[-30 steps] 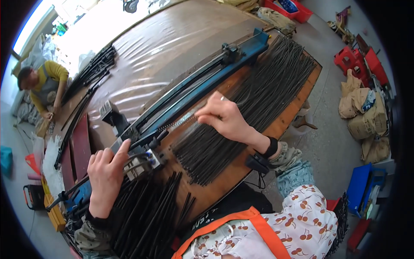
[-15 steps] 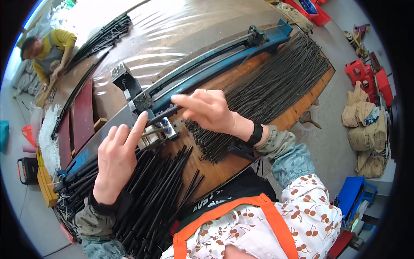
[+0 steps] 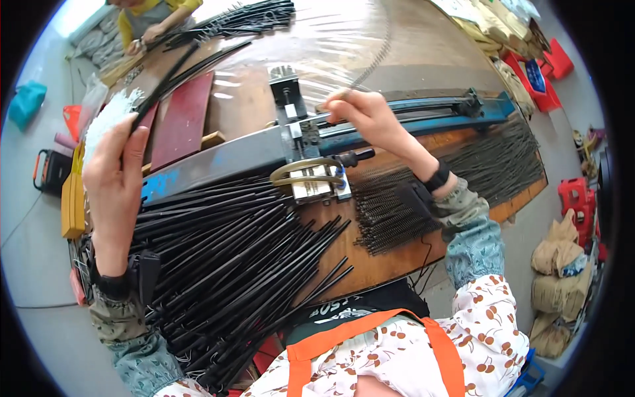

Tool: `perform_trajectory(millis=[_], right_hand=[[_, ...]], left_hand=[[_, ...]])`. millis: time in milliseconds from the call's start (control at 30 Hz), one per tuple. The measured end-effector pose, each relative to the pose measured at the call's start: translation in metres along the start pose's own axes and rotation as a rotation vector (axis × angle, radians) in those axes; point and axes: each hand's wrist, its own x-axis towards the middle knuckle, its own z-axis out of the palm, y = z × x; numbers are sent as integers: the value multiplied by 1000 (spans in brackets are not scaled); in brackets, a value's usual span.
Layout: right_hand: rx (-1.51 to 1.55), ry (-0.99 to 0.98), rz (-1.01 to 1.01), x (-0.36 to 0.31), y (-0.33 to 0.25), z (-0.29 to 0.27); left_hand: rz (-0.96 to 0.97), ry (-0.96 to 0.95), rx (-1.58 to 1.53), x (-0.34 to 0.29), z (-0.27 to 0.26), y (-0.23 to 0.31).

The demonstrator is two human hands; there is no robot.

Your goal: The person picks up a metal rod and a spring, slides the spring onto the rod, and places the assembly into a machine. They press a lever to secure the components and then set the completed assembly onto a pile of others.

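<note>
At the left, my left hand (image 3: pixel 114 182) is closed on a black tube (image 3: pixel 165 81), pinched between thumb and fingers and slanting away toward the far side. Over the table's middle, my right hand (image 3: pixel 367 116) pinches one end of a thin coil spring (image 3: pixel 380 53), whose far part curves upward and is blurred. Just left of that hand stands a clamp fixture (image 3: pixel 311 180) with metal blocks and looped hoses, joined to a long blue rail (image 3: pixel 423 119). A large heap of black tubes (image 3: pixel 218 245) lies nearer me, between my arms.
Many dark coil springs (image 3: pixel 450 178) cover the table's right side. Dark red boards (image 3: pixel 182 122) and a pile of white strands (image 3: pixel 106 122) lie at the left. More tubes (image 3: pixel 248 20) rest at the far side, near another person (image 3: pixel 155 20). Red bins (image 3: pixel 536 76) stand beyond the right edge.
My hands have moved apart from above the clamp fixture. The left went left with a black tube; the right moved farther over the table and now holds a spring. The view has shifted.
</note>
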Motion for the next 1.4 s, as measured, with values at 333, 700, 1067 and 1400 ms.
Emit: perform_trajectory(millis=[333, 700, 1067, 1400], right_hand=[[-352, -132, -292, 60, 20, 53], [-932, 68, -601, 45, 28, 23], [-1372, 200, -257, -84, 87, -197], [-1172, 313, -180, -87, 104, -188]], left_hand=[[-119, -84, 15, -67, -12, -40], [-181, -127, 15, -75, 8, -67], [224, -307, -124, -13, 179, -1], [109, -255, -259, -20, 203, 5]])
